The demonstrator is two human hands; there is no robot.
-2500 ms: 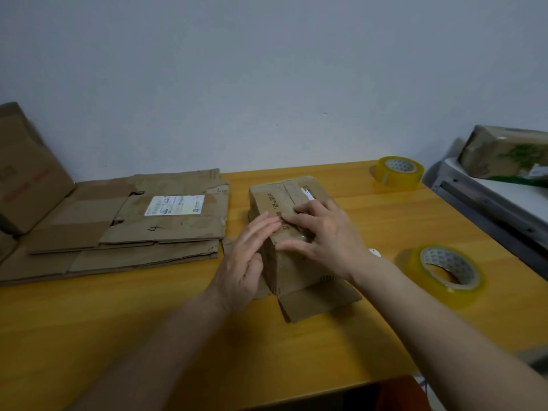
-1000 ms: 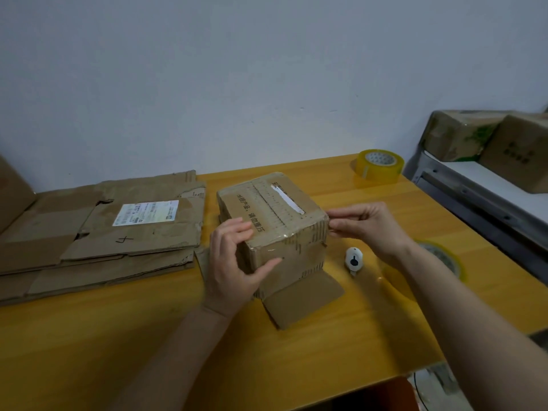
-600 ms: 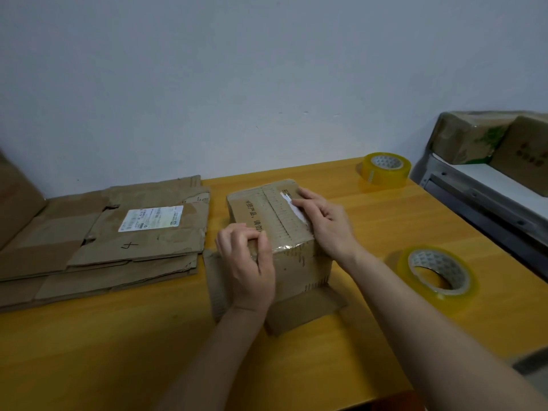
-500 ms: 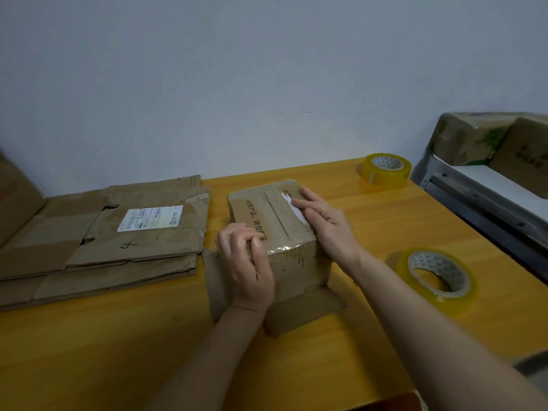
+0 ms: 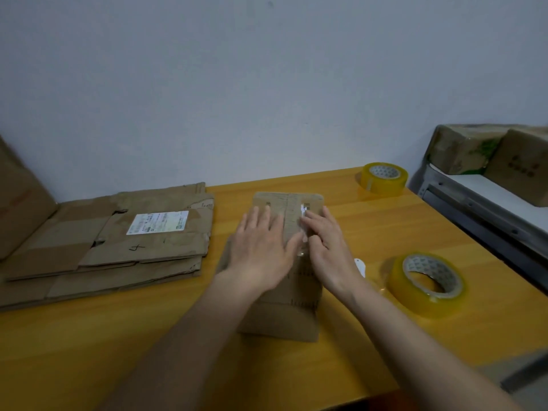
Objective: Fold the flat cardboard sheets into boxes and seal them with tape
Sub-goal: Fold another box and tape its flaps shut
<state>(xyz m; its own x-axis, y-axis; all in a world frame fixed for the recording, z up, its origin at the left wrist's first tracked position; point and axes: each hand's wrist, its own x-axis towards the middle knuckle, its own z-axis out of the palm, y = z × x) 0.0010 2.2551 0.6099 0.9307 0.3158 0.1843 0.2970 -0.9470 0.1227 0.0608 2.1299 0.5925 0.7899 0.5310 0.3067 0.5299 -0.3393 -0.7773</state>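
Two bare hands are flat on top of the small brown cardboard box, which stands mid-table on the yellow-orange wooden table with one flap splayed out on the near side. The left hand lies palm down, fingers spread and released, pressing the left part of the lid, gripping nothing. The right hand sits just beside it on the right part, fingers stretched forward and laid flat along a glossy strip of clear tape that runs down the middle of the lid between the two hands. To the left, well apart from the box, a stack of flat brown cardboard sheets lies on the table, the top one bearing a white printed label. Near the right wrist, a small white object peeks out, too hidden to identify. To the right of that, a yellowish roll of clear packing tape lies flat, and a second yellowish tape roll sits at the far right corner. Beyond the table's right edge, a grey metal shelf carries taped-up brown boxes
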